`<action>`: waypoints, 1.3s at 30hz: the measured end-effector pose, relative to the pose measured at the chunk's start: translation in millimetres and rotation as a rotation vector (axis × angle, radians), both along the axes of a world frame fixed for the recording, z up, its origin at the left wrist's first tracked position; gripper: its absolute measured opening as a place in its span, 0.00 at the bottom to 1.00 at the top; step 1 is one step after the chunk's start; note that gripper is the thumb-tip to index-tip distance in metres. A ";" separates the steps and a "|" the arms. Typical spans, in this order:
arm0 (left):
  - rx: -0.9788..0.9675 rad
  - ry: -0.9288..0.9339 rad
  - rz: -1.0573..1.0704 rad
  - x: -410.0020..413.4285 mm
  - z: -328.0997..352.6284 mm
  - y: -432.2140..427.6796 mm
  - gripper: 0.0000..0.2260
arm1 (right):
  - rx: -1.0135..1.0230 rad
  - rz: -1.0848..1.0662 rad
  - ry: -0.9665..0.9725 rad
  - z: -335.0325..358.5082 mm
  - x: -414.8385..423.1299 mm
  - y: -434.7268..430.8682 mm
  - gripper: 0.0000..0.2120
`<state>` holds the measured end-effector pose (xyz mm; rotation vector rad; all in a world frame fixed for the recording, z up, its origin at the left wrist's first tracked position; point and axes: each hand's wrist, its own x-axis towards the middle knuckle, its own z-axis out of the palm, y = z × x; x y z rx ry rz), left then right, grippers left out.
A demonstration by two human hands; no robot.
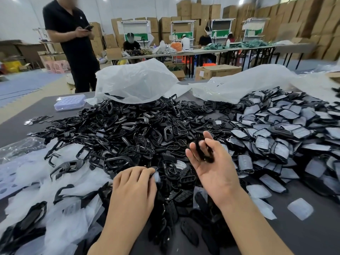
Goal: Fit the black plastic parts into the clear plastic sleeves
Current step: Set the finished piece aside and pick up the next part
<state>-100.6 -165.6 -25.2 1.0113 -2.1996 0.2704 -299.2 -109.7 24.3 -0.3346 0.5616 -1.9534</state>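
Two big white bags (134,83) lie slack behind a countless heap of black parts (114,129) on the table (322,232); sleeved parts (276,140) pile right, clear sleeves (60,223) left. The right hand (215,162), palm up, curls round one black piece (203,150); the left hand (134,186) rests on the heap, grip unclear.

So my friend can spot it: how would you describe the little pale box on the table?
Find the left of the two white bags behind the heap of black parts. Just left of it, on bare dark table, lies a flat lilac box, alone there with a dimpled lid.
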 end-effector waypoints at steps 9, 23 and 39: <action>0.011 -0.083 0.082 -5.6 1.3 -0.1 0.12 | 0.141 0.064 0.307 -4.2 10.1 -4.8 0.15; 0.447 0.528 -0.189 -13.8 25.2 14.8 0.06 | 0.301 -0.056 0.937 -18.6 25.0 -8.0 0.07; 0.853 0.699 -0.320 -5.6 34.5 11.6 0.10 | 0.155 0.097 1.036 -14.3 37.9 -0.6 0.12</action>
